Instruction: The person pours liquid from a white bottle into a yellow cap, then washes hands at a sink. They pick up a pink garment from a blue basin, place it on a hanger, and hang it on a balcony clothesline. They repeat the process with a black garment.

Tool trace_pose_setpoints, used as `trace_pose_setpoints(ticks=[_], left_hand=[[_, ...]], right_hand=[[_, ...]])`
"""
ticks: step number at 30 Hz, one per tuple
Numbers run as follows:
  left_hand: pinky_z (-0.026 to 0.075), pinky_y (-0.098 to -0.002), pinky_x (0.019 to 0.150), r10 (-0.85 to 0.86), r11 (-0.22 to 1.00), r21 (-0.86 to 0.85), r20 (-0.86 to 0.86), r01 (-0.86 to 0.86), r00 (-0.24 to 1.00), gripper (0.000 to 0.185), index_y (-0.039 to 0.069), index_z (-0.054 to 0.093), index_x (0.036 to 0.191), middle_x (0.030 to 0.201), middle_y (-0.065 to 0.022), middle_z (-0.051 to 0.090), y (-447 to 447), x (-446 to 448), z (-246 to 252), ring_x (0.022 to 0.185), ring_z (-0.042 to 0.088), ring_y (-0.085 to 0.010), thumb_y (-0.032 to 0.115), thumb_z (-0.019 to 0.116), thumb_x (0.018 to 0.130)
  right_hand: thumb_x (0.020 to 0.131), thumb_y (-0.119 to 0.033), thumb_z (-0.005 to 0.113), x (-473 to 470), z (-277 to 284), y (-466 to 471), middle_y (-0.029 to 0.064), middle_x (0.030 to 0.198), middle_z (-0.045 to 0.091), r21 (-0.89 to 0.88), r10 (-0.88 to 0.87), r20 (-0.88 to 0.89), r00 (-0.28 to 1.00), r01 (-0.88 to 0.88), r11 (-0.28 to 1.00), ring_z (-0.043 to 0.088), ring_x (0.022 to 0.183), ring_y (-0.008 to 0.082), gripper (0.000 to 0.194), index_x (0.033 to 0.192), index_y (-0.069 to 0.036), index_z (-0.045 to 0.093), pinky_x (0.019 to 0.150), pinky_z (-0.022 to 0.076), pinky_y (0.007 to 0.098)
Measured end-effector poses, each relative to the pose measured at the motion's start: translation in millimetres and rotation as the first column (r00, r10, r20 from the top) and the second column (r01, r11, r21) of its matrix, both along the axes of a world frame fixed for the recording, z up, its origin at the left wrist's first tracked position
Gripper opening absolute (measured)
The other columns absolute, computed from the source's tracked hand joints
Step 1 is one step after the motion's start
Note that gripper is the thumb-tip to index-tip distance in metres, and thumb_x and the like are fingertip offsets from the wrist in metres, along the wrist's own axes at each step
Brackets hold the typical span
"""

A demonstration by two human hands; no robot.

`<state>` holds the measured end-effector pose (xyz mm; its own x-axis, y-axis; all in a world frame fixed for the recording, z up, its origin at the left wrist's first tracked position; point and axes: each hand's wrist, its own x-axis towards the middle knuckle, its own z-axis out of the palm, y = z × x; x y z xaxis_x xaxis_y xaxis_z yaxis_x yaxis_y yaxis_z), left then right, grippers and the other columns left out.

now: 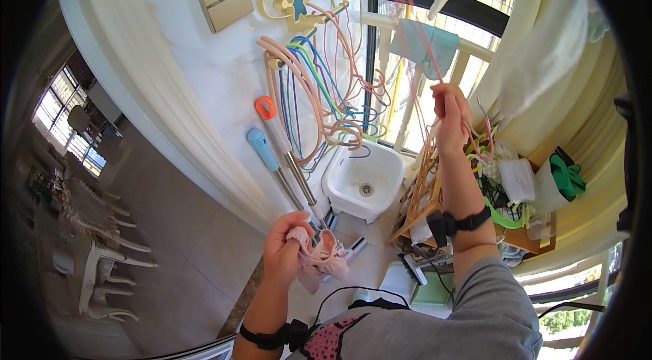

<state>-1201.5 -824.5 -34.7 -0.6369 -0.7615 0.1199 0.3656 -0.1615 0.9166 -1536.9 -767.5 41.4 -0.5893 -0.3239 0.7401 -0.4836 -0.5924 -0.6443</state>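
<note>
A crumpled pale pink garment [326,266] is bunched in my left hand [282,248], its lower part hanging free. My right hand [452,118], raised toward the window, grips pink clothes hangers [432,52]; their far ends are blurred and I cannot tell how many there are. Hanger hooks stick out to the right of that hand. Left of it, more hangers in beige, blue, green and pink [300,90] hang from a wall rack [298,24] bearing a blue bear figure. Behind the right hand, a light blue cloth [428,46] drapes over a rail.
A white utility sink [364,176] stands below the rack. Two long-handled cleaning tools [277,125] lean on the wall. A wooden folding rack [420,199] and a cluttered shelf [530,243] are at right. A brush [413,268] and dustpan lie near my body. Curtains [575,120] hang at right.
</note>
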Motion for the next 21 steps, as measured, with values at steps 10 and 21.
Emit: trace_pose_setpoints(ticks=[10,21], left_hand=[[0.041,-0.0220,0.057,-0.144,0.988,0.040,-0.140,0.150,0.980,0.060,0.007,0.040,0.132,0.119,-0.0133,0.048,-2,0,28,0.065,0.048,-0.0108,-0.007,0.034,0.073],[0.040,-0.0227,0.051,-0.287,0.952,0.050,-0.204,0.303,0.936,0.054,0.000,0.049,0.124,0.099,-0.0178,0.059,-5,56,22,0.055,0.049,-0.0126,-0.005,0.034,0.072]], right_hand=[[0.093,-0.028,0.037,109,-31,78,0.0053,0.066,0.050,-0.056,0.693,0.471,0.546,-0.765,0.641,0.033,0.045,0.0085,0.034,0.094,0.002,0.055,0.041,0.0260,0.0216],[0.087,-0.021,0.036,141,-55,69,0.0049,0.075,0.053,-0.315,0.693,0.720,-0.047,-0.911,0.266,0.035,0.051,0.0101,0.042,0.121,-0.001,0.049,0.040,0.0279,0.0205]])
